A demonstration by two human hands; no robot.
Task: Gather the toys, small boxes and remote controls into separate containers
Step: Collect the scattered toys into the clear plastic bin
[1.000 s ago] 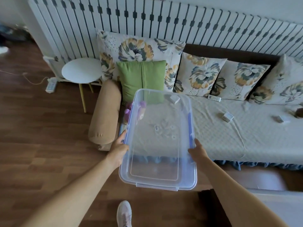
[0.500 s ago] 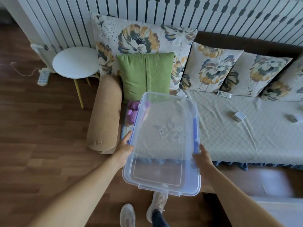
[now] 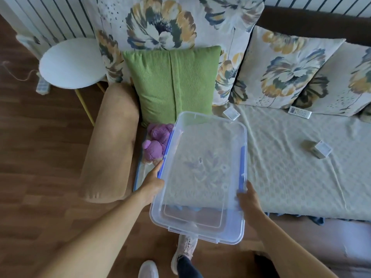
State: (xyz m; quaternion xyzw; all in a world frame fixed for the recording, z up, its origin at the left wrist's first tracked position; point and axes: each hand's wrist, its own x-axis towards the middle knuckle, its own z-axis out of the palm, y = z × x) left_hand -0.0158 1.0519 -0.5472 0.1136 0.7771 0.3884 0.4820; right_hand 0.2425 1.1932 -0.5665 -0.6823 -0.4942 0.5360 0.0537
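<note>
**Operator:** Where were the largest items?

**Inspector:** The sofa ran along the wall, with a green cushion upright at its left end. The clear container was held open side up over the sofa's front edge.

**Operator:** How was it gripped?

**Inspector:** The left hand held the left long rim, one digit laid along the blue latch and the rest hidden underneath. The right hand clasped the right long rim near the closer corner.

**Operator:** Where were the items to be sorted?

**Inspector:** The purple plush toy lay on the sofa just beside the container's left wall, in front of the green cushion. One small box lay just beyond the container's far right corner. A second small box lay well to the right. The remote control rested at the foot of a flowered cushion.
</note>
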